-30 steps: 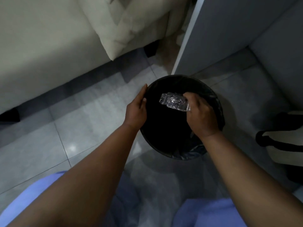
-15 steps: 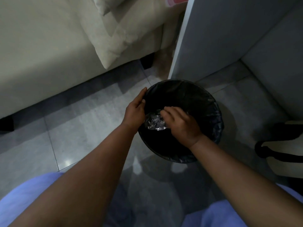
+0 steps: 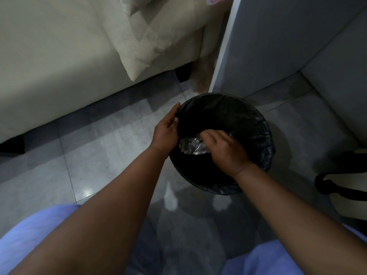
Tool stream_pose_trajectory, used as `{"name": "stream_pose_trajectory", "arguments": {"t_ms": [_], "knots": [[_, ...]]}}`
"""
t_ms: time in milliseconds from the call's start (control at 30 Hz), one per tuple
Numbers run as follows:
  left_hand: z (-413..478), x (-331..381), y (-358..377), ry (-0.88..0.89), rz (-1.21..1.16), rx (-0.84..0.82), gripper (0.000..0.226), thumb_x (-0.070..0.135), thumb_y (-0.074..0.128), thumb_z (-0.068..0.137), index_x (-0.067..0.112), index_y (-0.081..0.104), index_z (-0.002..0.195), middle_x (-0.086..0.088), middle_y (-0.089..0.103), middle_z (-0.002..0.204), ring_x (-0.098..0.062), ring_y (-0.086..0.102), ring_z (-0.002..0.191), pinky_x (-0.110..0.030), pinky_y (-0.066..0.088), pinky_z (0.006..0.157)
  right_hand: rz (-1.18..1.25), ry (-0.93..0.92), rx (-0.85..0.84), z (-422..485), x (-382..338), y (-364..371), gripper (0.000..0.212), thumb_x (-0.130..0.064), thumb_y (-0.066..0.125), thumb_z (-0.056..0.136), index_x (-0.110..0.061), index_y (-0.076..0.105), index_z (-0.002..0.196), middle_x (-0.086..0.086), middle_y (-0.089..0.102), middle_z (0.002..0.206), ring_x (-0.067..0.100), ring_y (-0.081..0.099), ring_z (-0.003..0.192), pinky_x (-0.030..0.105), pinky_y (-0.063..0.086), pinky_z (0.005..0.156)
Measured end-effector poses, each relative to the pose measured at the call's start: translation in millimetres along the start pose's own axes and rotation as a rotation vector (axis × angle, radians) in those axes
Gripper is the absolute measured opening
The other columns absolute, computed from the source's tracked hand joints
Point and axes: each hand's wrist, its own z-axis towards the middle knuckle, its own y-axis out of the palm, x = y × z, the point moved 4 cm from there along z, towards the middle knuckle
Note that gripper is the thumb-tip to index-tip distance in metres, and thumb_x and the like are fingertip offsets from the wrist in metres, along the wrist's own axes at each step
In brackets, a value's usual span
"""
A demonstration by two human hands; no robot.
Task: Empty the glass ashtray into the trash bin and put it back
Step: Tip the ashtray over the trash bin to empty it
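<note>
A round trash bin (image 3: 256,116) with a black liner stands on the grey tiled floor. My right hand (image 3: 222,151) is inside its mouth, palm down, gripping the clear glass ashtray (image 3: 190,145); the ashtray is tipped over the bin's dark interior, near the left inner side. My left hand (image 3: 165,132) rests on the bin's left rim, fingers along the edge. What lies in the bin's bottom is too dark to see.
A cream sofa (image 3: 59,56) with a cushion (image 3: 158,36) runs along the upper left. A white cabinet panel (image 3: 278,46) stands just behind the bin. A cream bag with black straps (image 3: 341,185) sits at the right. My blue-clad knees (image 3: 39,235) are at the bottom.
My right hand has carried the ashtray from the bin's upper middle down and left inside the mouth and turned it over. The left hand has stayed on the rim.
</note>
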Motion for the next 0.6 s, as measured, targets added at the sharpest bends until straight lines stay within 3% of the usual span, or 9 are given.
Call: {"name": "stream_pose_trajectory", "arguments": {"t_ms": [100, 167, 233, 300, 400, 500, 600], "knots": [[1.4, -1.0, -0.7, 0.028, 0.094, -0.016, 0.045, 0.018, 0.037, 0.103, 0.031, 0.042, 0.146, 0.000, 0.048, 0.150, -0.010, 0.041, 0.136, -0.020, 0.031, 0.108, 0.225, 0.393, -0.007, -3.6, 28.9, -11.3, 0.041, 0.001, 0.051, 0.083, -0.011, 0.048, 0.123, 0.023, 0.063, 0.114, 0.044, 0.064, 0.096, 0.047, 0.056, 0.077], [5.0, 1.7, -1.9, 0.090, 0.291, 0.018, 0.045, 0.018, 0.037, 0.102, 0.025, 0.042, 0.146, -0.008, 0.049, 0.148, -0.021, 0.043, 0.137, -0.023, 0.032, 0.107, 0.470, 0.631, -0.031, -6.4, 44.1, -16.0, 0.046, 0.002, 0.053, 0.083, -0.014, 0.043, 0.125, 0.021, 0.056, 0.124, 0.043, 0.061, 0.102, 0.049, 0.057, 0.079], [7.0, 15.6, -3.7, 0.242, 0.567, 0.159, 0.044, 0.019, 0.040, 0.099, 0.013, 0.047, 0.143, -0.018, 0.051, 0.141, -0.033, 0.045, 0.135, -0.036, 0.037, 0.111, 0.793, 0.808, -0.030, -9.3, 50.1, -19.5, 0.049, 0.002, 0.052, 0.088, -0.018, 0.036, 0.129, 0.011, 0.049, 0.127, 0.037, 0.063, 0.096, 0.044, 0.062, 0.061], [4.1, 39.4, -0.5, 0.416, 0.630, 0.278, 0.042, 0.021, 0.044, 0.097, 0.004, 0.053, 0.135, -0.019, 0.053, 0.138, -0.034, 0.042, 0.138, -0.038, 0.034, 0.114, 1.011, 0.919, 0.006, -12.7, 54.5, -20.6, 0.047, -0.004, 0.053, 0.093, -0.018, 0.034, 0.134, 0.000, 0.050, 0.116, 0.030, 0.067, 0.080, 0.034, 0.059, 0.044], [-1.5, 60.1, 14.6, 0.464, 0.461, 0.175, 0.042, 0.025, 0.044, 0.097, 0.004, 0.056, 0.131, -0.015, 0.056, 0.139, -0.026, 0.045, 0.135, -0.029, 0.032, 0.113, 1.140, 0.980, 0.125, -17.0, 60.6, -21.3, 0.045, -0.013, 0.059, 0.092, -0.020, 0.042, 0.133, 0.001, 0.064, 0.106, 0.025, 0.063, 0.065, 0.026, 0.047, 0.035], [-5.2, 48.0, 29.7, 0.197, 0.057, -0.088, 0.051, 0.043, 0.042, 0.095, 0.015, 0.055, 0.136, -0.002, 0.055, 0.142, -0.014, 0.049, 0.133, -0.039, 0.035, 0.116, 1.239, 0.996, 0.186, -20.2, 62.2, -17.0, 0.033, -0.017, 0.049, 0.097, -0.024, 0.046, 0.129, 0.013, 0.071, 0.105, 0.022, 0.061, 0.065, 0.019, 0.037, 0.033], [-11.1, 37.5, 46.6, -0.034, -0.210, -0.249, 0.054, 0.048, 0.034, 0.100, 0.020, 0.044, 0.145, 0.002, 0.048, 0.151, -0.012, 0.044, 0.139, -0.038, 0.033, 0.119, 1.300, 1.007, 0.233, -21.4, 62.4, -11.9, 0.034, -0.022, 0.043, 0.101, -0.023, 0.045, 0.135, 0.015, 0.072, 0.109, 0.028, 0.067, 0.084, 0.022, 0.044, 0.038]]}}
